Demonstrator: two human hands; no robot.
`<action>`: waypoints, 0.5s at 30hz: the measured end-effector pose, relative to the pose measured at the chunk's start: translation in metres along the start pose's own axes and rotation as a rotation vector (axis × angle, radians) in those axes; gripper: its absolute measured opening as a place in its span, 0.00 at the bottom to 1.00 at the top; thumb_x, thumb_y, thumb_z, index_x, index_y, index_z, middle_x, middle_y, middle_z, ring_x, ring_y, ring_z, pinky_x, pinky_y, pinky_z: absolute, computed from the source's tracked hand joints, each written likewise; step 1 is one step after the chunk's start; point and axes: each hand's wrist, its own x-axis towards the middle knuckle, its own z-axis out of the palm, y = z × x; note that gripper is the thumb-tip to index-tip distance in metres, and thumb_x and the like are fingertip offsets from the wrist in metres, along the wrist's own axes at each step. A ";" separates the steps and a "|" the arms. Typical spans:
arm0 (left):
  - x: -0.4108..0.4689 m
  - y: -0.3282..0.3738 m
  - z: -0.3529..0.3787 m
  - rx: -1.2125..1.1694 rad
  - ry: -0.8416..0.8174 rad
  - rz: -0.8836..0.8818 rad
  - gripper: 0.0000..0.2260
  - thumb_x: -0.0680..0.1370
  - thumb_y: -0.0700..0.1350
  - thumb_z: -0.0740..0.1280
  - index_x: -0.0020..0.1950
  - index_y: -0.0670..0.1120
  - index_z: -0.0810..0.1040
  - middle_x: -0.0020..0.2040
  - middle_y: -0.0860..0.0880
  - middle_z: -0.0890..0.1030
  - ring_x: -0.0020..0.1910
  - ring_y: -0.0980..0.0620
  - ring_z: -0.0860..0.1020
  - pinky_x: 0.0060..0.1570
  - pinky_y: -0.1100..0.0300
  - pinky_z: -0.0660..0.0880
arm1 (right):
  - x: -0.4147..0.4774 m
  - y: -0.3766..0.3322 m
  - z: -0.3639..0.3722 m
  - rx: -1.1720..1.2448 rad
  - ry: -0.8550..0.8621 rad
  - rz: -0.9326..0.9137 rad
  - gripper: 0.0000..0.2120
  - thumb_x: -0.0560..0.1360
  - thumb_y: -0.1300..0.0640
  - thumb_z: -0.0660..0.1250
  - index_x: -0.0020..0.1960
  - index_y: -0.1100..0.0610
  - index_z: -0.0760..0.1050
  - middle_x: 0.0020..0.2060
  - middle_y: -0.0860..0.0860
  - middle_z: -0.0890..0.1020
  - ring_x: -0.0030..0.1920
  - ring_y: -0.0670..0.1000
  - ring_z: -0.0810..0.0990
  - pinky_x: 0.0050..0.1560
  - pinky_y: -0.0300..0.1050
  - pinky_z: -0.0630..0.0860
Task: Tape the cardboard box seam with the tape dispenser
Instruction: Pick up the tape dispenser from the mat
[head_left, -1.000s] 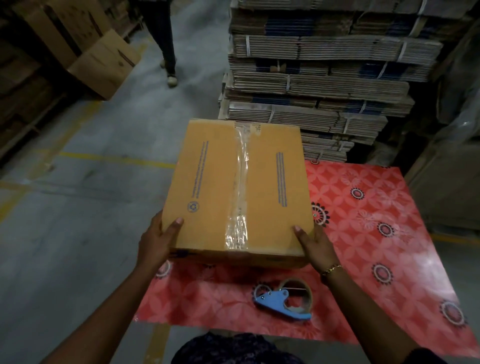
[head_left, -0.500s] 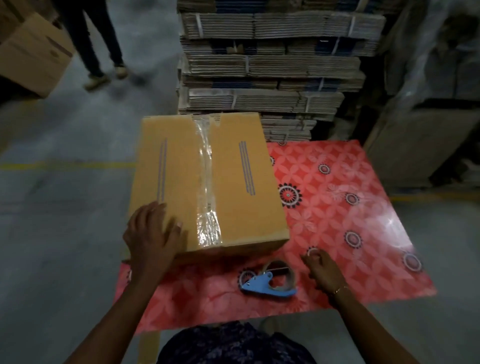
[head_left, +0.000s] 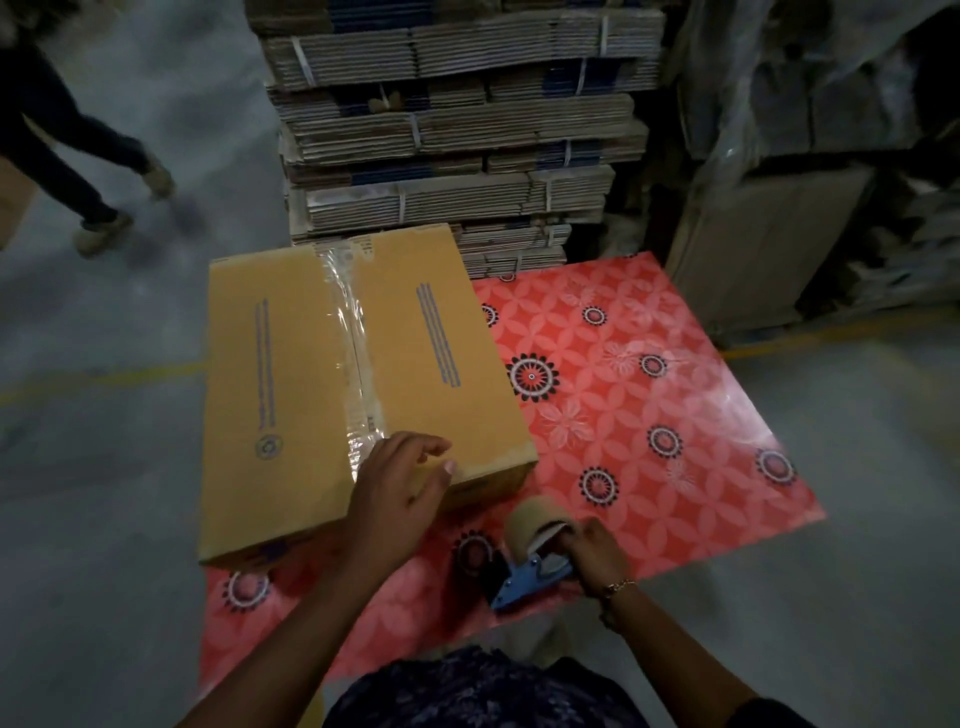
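A closed brown cardboard box (head_left: 291, 395) lies on the left part of a red patterned table (head_left: 649, 395), overhanging its left edge. Clear tape (head_left: 348, 332) runs along the box's centre seam. My left hand (head_left: 402, 483) rests with spread fingers on the box's near right corner, over the near end of the tape. My right hand (head_left: 589, 551) grips the handle of the blue tape dispenser (head_left: 524, 566), which carries a brown tape roll and is tilted up off the table near the front edge.
A tall stack of bundled flat cardboard (head_left: 457, 135) stands right behind the table. Wrapped goods and a large box (head_left: 769, 239) fill the back right. Another person's legs (head_left: 67, 156) cross the grey floor at the far left.
My right hand moved left and took hold of the tape dispenser, lifting it. My left hand slid right across the box's near end onto the taped seam. The person at the left walked on.
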 end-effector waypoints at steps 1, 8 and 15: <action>-0.002 0.003 0.001 -0.072 -0.019 -0.062 0.08 0.76 0.51 0.68 0.52 0.50 0.83 0.47 0.58 0.82 0.46 0.59 0.78 0.43 0.63 0.73 | -0.007 -0.009 -0.011 0.014 0.003 -0.043 0.15 0.65 0.46 0.68 0.44 0.57 0.73 0.38 0.59 0.81 0.38 0.60 0.81 0.39 0.58 0.81; 0.010 0.062 0.038 -0.706 -0.429 -0.752 0.12 0.77 0.55 0.69 0.49 0.46 0.83 0.42 0.49 0.86 0.38 0.50 0.80 0.38 0.59 0.75 | -0.045 -0.113 -0.105 0.142 -0.261 -0.388 0.22 0.70 0.53 0.66 0.63 0.57 0.73 0.41 0.59 0.82 0.36 0.55 0.83 0.28 0.44 0.78; 0.021 0.167 0.092 -1.173 -0.684 -0.766 0.25 0.76 0.56 0.58 0.58 0.40 0.84 0.51 0.39 0.85 0.41 0.42 0.83 0.41 0.53 0.78 | -0.072 -0.163 -0.156 0.201 -0.237 -0.637 0.18 0.70 0.60 0.65 0.60 0.54 0.71 0.42 0.57 0.81 0.36 0.50 0.81 0.30 0.42 0.77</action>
